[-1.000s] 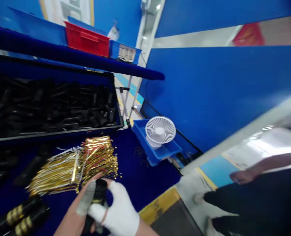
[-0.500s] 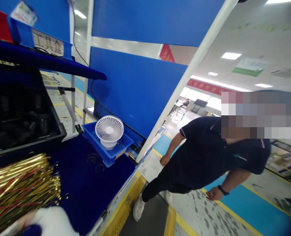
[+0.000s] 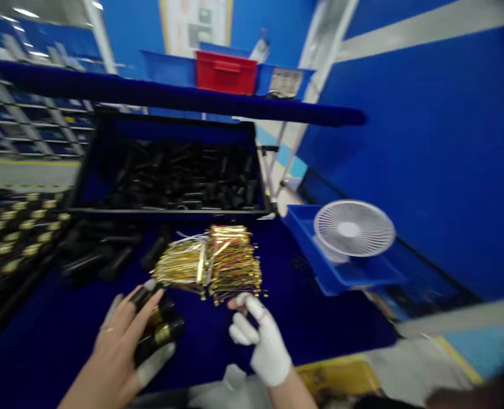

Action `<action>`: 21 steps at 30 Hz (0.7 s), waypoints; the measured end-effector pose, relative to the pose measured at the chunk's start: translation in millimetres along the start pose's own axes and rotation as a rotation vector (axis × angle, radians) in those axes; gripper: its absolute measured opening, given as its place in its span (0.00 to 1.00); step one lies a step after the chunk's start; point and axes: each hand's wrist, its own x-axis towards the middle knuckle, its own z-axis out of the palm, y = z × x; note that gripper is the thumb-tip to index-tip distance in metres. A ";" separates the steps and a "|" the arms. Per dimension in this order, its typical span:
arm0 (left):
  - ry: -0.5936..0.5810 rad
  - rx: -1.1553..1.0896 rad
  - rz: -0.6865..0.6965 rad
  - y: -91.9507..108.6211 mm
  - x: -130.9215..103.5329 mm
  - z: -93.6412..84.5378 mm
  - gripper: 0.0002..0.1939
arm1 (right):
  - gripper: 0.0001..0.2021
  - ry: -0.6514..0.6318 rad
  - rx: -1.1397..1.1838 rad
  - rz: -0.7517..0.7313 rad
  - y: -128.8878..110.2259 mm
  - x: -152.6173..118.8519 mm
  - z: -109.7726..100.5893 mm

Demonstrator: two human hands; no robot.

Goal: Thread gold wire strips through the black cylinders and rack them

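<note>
My left hand, with covers on some fingertips, is curved around several black cylindrical parts with gold bands at the front of the blue table. Its thumb lies along their near side, and the palm hides some of them. My right hand wears a white glove with bare tips on some fingers. Its fingers are curled, the thumb and forefinger close together at the near edge of a pile of thin gold strips. Blur hides whether they pinch one. Left of that pile lies a second gold bundle with white strips.
A black-rimmed bin of black parts stands behind, below a blue shelf with a red box. More black parts lie at left, beside rows of black-and-gold pieces. A white fan stands in a blue tray.
My view has swung left from the aisle, where a person stood, to the table. Both hands are now visible; before, only part of a white-gloved hand showed at the bottom left.
</note>
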 end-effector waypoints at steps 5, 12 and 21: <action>0.125 -0.269 -0.352 -16.7 -26.4 -46.4 0.24 | 0.10 0.035 -0.163 0.019 3.7 5.5 -16.1; 0.178 -1.319 -1.066 -43.4 -38.8 -79.5 0.22 | 0.22 -0.033 -0.578 0.149 15.6 4.2 21.7; -0.360 -1.618 -1.057 -50.8 -20.0 -98.5 0.31 | 0.32 -0.214 -1.445 -0.244 63.8 36.3 45.9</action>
